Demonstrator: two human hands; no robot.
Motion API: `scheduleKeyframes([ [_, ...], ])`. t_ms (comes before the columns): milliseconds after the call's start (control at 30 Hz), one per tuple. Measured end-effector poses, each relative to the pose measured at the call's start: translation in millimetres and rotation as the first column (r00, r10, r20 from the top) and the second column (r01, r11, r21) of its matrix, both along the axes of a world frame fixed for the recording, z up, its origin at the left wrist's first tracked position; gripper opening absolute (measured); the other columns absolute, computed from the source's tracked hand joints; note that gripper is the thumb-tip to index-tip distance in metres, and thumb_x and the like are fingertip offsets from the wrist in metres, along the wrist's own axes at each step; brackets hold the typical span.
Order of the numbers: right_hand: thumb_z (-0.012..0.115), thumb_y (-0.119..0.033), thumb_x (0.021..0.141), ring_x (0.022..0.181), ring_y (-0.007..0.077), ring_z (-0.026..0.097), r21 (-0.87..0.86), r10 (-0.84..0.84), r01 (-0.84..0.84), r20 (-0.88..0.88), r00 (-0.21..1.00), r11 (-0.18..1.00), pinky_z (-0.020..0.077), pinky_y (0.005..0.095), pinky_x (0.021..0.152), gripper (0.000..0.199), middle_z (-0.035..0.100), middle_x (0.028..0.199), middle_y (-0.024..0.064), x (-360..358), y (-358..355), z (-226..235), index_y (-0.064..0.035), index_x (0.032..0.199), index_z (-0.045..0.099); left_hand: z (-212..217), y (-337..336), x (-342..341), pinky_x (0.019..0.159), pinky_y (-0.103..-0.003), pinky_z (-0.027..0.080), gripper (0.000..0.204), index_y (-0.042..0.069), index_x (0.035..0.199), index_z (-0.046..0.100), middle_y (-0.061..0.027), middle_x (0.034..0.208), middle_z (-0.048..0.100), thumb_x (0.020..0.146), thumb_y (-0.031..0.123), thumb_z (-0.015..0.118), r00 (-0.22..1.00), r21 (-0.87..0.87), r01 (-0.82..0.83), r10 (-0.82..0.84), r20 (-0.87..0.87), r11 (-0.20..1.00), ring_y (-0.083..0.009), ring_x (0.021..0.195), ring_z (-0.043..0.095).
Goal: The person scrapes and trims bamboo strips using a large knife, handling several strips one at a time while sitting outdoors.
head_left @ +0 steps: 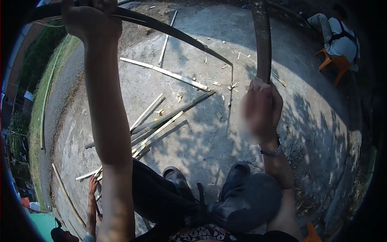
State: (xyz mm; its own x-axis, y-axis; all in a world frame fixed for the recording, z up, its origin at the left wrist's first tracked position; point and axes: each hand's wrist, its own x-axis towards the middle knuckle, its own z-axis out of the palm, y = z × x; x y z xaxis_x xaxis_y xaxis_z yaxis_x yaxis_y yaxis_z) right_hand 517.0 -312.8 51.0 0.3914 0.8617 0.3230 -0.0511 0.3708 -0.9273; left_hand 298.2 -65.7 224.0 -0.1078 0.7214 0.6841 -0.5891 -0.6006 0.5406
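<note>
- Up at the top edge, the person's left hand (pixel 90 18) is clenched around a long dark bamboo strip (pixel 169 30), with the arm stretched straight out and up from the body.
- That strip runs from the left hand down to the right in a shallow curve, thinning to a point over the concrete ground (pixel 193 137); a fine sliver hangs straight down from its tip.
- Meanwhile the right hand (pixel 261 109) is closed in a fist around the lower end of a dark blade-like tool (pixel 263 38), which stands nearly upright and reaches the top of the view. The hand is blurred, so the single fingers cannot be told apart. A metal wristwatch (pixel 272 151) sits on that wrist.
- The strip's thin end lies just left of the tool; whether the two touch cannot be told.
- Below, the person's dark trousers and two dark shoes (pixel 175 175) show, feet planted on the concrete, which is dappled with leaf shadow.
- On the ground in front lie several split bamboo slats (pixel 161 123), pale and greenish, bunched together and pointing up to the right; one long pale slat (pixel 165 72) lies apart, farther off, and small chips are scattered about.
- At lower left another person's arm (pixel 92 209) reaches toward the near ends of the slats.
- At upper right a seated person (pixel 340 40) in light clothes is on an orange chair (pixel 336 64), well apart.
</note>
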Motion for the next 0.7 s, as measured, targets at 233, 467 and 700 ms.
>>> scheduleKeyframes([
  [233, 0.049, -0.052, 0.107, 0.052, 0.0188, 0.052, -0.611, 0.091, 0.126, 0.311, 0.946, 0.781, 0.0428, 0.0359, 0.052, 0.055, 0.049, 0.059, 0.0091, 36.5, 5.5, -180.0, -0.0021, 0.084, 0.053, -2.8, -48.7, 67.5, 0.045, -0.029, 0.030, 0.038, 0.014, 0.072, 0.035, -0.0013, 0.057, 0.031, 0.108, 0.026, 0.037, 0.884, -0.271, -0.441, 0.466, 0.034, 0.856, -0.0145, 0.044, 0.031],
  [467, 0.048, -0.054, 0.107, 0.046, 0.0044, 0.039, -0.371, -0.328, 0.295, -0.028, 0.944, 0.880, 0.0334, 0.0237, 0.039, 0.052, 0.042, 0.061, -0.0034, 58.7, -30.0, -56.3, -0.0076, 0.083, 0.048, 25.3, -59.1, 51.2, 0.047, -0.030, 0.034, 0.029, 0.010, 0.080, 0.042, -0.0038, 0.060, 0.038, 0.106, 0.024, 0.044, 0.905, -0.241, -0.387, 0.416, 0.085, 0.890, -0.0158, 0.046, 0.035],
  [700, 0.049, -0.052, 0.104, 0.050, 0.0106, 0.046, 0.258, -0.280, 0.235, 0.152, 0.948, 0.937, 0.0347, 0.0270, 0.045, 0.053, 0.046, 0.059, 0.0033, 13.3, -11.2, -14.0, -0.0013, 0.089, 0.049, 9.9, -17.0, 13.9, 0.047, -0.032, 0.035, 0.029, 0.010, 0.075, 0.042, -0.0040, 0.059, 0.039, 0.102, 0.019, 0.047, 0.998, 0.060, -0.060, 0.060, 0.002, 0.996, -0.0177, 0.044, 0.035],
])
